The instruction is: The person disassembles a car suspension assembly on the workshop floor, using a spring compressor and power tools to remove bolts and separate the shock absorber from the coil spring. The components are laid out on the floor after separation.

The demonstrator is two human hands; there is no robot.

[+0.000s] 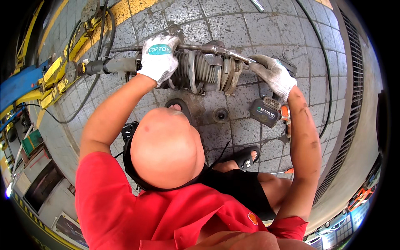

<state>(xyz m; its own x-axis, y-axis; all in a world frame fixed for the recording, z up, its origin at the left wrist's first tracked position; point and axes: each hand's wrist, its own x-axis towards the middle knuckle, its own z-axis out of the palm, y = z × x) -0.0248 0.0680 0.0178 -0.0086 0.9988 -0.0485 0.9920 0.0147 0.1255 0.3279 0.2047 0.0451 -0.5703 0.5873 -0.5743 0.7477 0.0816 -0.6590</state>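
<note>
Clamped in the left hand [159, 58] is the threaded rod [189, 47], and in the right hand [273, 75] the cordless driver [265, 111], while the spring strut [204, 71] is seen between them over the tiled floor [287, 31], seemingly rod-fitted but not yet dismantled.

Left hand [160, 58]: white-gloved, back of hand uppermost, fingers curled into firm grip. Left wrist [151, 79] roughly in line with left forearm [118, 104]; forearm bare, angled inward, elbow bent and flared out to side. Right hand [275, 75]: white-gloved, grey soiling toward finger end, fingers pointing inward toward left hand. Right forearm [307, 137]: bare, reaching forward, dark smudges along skin. Hands well apart, both extended ahead of body.
</note>
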